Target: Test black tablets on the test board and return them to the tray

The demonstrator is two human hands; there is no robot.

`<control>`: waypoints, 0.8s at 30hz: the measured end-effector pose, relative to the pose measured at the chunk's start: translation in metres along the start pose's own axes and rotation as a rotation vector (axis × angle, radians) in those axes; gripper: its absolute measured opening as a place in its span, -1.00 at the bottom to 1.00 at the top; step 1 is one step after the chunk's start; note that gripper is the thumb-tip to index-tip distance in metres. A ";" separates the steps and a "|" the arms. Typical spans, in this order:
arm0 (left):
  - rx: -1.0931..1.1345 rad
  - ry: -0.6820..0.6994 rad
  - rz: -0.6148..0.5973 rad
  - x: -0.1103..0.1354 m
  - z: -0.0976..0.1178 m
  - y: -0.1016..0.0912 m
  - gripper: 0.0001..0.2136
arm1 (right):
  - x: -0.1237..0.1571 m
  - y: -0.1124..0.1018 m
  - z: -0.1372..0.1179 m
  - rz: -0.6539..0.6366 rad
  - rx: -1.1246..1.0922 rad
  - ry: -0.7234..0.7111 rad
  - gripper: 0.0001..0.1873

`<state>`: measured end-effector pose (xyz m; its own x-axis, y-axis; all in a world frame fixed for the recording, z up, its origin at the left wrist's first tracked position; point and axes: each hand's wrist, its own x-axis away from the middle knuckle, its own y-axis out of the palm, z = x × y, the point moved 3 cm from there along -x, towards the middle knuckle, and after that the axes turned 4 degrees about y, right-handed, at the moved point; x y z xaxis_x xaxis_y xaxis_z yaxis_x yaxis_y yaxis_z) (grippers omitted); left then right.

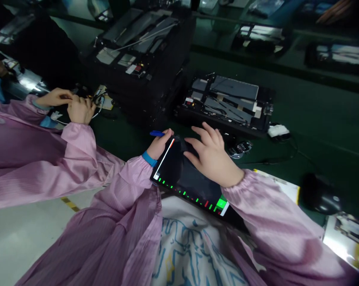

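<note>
2 bare hands in pink cleanroom sleeves work a dark tablet (188, 183) held over the person's lap at the near edge of a green bench (316, 111). The tablet's long axis runs from 10 o'clock to 4 o'clock, green and red marks glowing along its near long edge and a white-and-red line along its short left edge. The left hand (159, 145) is curled shut on the corner at 11 o'clock of the screen, a blue pen (157, 134) tucked in its fingers and pointing to 9 o'clock. The right hand (211, 157) lies flat on the glass, fingers spread apart and aimed toward 11 o'clock, clamping nothing. Both hands touch the tablet, so neither is nearer. At 12 o'clock beyond them an opened device (227, 99) sits on the bench with its insides showing, and a stack of black trays (138, 51) rises at 11 o'clock. At 9 o'clock, a co-worker's hands (75, 105) are busy with small parts and wires.
</note>
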<state>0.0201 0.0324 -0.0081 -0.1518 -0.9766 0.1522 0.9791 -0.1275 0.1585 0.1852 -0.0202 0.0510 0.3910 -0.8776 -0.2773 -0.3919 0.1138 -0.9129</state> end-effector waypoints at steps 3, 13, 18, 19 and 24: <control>-0.029 -0.012 0.042 0.000 0.001 -0.003 -0.61 | -0.027 0.010 0.000 0.003 -0.049 -0.030 -0.76; -0.102 0.044 -0.002 0.001 0.004 -0.003 -0.58 | -0.043 0.005 -0.013 0.019 -0.242 -0.017 -0.93; -0.025 0.032 -0.027 0.001 -0.001 -0.003 -0.58 | -0.002 -0.034 -0.016 -0.055 -0.493 -0.054 -0.89; -0.040 0.047 -0.043 0.000 -0.001 -0.003 -0.59 | 0.009 -0.043 -0.013 -0.059 -0.534 -0.029 -0.88; -0.146 0.073 -0.098 -0.001 0.000 -0.005 -0.63 | 0.066 -0.075 0.018 0.093 -0.616 0.222 -0.89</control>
<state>0.0154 0.0343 -0.0094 -0.2422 -0.9676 0.0711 0.9702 -0.2410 0.0250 0.2553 -0.0780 0.0961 0.1774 -0.9596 -0.2186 -0.8465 -0.0355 -0.5312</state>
